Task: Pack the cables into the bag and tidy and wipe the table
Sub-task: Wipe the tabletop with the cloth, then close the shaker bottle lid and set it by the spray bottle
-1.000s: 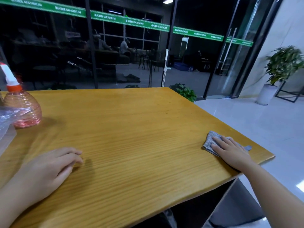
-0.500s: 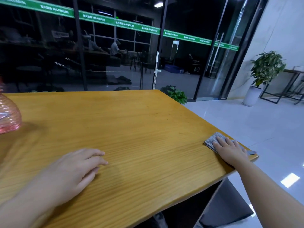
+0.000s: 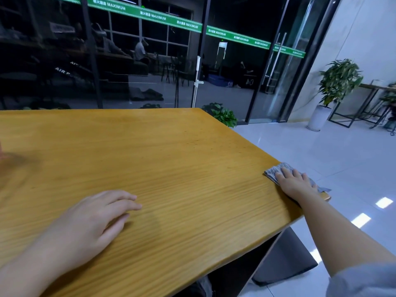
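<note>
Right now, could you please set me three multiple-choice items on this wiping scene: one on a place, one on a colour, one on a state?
1. Where is the cloth?
A. the table's right edge
B. the table's middle
C. the floor

2. What colour is the table top?
A. white
B. yellow-orange wood
C. black

3. How is the left hand?
A. gripping a bottle
B. raised in the air
C. flat on the table, holding nothing

Answers: 1 A, the right hand presses it beside the edge; 2 B, the grain shows; 3 C, its fingers lie relaxed on the wood.
</note>
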The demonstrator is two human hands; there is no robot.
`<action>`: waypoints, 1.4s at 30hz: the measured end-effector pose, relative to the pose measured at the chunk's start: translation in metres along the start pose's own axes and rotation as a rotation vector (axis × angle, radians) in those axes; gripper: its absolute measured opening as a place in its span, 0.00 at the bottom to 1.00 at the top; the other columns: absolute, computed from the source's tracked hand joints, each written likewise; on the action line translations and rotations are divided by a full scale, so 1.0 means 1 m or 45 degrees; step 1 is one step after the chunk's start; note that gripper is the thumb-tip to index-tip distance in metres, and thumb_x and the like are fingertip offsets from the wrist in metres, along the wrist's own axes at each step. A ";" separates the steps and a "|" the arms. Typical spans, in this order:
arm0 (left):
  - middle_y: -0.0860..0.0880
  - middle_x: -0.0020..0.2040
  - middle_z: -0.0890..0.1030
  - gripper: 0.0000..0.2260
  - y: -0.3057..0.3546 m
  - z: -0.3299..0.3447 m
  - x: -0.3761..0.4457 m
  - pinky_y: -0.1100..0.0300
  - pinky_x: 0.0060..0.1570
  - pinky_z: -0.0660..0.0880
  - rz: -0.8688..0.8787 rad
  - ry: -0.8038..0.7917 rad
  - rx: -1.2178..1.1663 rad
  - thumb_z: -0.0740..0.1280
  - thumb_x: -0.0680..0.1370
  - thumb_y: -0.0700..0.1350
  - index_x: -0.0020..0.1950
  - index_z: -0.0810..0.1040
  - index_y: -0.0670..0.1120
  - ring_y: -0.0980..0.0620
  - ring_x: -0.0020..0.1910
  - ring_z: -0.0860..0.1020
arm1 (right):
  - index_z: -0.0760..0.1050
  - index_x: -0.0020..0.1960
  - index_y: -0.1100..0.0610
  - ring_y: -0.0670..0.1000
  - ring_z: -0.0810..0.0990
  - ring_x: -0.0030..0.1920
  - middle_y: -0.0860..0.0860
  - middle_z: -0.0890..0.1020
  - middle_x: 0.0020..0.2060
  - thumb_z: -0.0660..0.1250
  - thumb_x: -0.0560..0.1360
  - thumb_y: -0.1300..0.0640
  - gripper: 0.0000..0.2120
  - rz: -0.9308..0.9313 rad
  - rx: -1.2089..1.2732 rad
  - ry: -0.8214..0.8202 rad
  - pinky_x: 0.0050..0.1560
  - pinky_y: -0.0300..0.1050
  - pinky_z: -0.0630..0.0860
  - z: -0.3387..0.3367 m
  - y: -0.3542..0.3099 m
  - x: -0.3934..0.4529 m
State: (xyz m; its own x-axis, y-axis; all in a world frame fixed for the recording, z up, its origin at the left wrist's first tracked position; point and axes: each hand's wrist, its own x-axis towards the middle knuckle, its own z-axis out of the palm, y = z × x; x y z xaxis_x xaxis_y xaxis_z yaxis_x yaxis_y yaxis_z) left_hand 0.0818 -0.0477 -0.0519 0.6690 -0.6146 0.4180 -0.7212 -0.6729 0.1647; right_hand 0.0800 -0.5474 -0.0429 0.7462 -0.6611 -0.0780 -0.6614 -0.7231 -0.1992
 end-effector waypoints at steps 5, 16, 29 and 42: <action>0.62 0.56 0.77 0.15 0.005 -0.004 -0.003 0.66 0.54 0.67 0.015 0.063 -0.002 0.56 0.77 0.54 0.57 0.77 0.57 0.63 0.56 0.73 | 0.54 0.74 0.40 0.55 0.49 0.76 0.47 0.56 0.76 0.41 0.76 0.36 0.27 -0.009 -0.051 0.012 0.71 0.64 0.50 0.000 -0.001 -0.001; 0.61 0.53 0.77 0.12 0.018 -0.017 -0.011 0.64 0.56 0.65 0.037 0.127 -0.031 0.57 0.75 0.52 0.56 0.74 0.59 0.64 0.54 0.72 | 0.44 0.77 0.42 0.55 0.42 0.77 0.48 0.46 0.78 0.40 0.78 0.37 0.28 0.054 -0.118 -0.085 0.71 0.67 0.41 -0.008 -0.016 -0.023; 0.53 0.52 0.80 0.13 0.010 -0.041 -0.018 0.55 0.72 0.53 -0.104 0.501 0.090 0.57 0.74 0.46 0.48 0.82 0.50 0.53 0.63 0.71 | 0.39 0.77 0.46 0.52 0.34 0.76 0.49 0.39 0.77 0.48 0.81 0.41 0.30 -0.592 0.371 0.209 0.73 0.59 0.37 0.003 -0.181 -0.122; 0.55 0.72 0.64 0.23 -0.037 -0.108 -0.082 0.56 0.70 0.33 -0.769 0.404 0.385 0.65 0.76 0.52 0.70 0.65 0.56 0.54 0.74 0.50 | 0.57 0.72 0.51 0.47 0.60 0.71 0.50 0.64 0.70 0.65 0.75 0.60 0.29 -1.628 0.789 0.479 0.68 0.44 0.59 0.025 -0.272 -0.207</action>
State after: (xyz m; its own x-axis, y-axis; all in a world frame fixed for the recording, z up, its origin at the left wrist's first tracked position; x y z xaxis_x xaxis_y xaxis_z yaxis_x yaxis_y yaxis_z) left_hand 0.0336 0.0722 0.0042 0.8159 0.0155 0.5780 -0.1328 -0.9679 0.2134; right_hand 0.1070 -0.2088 0.0030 0.6586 0.2664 0.7038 0.6291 -0.7081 -0.3207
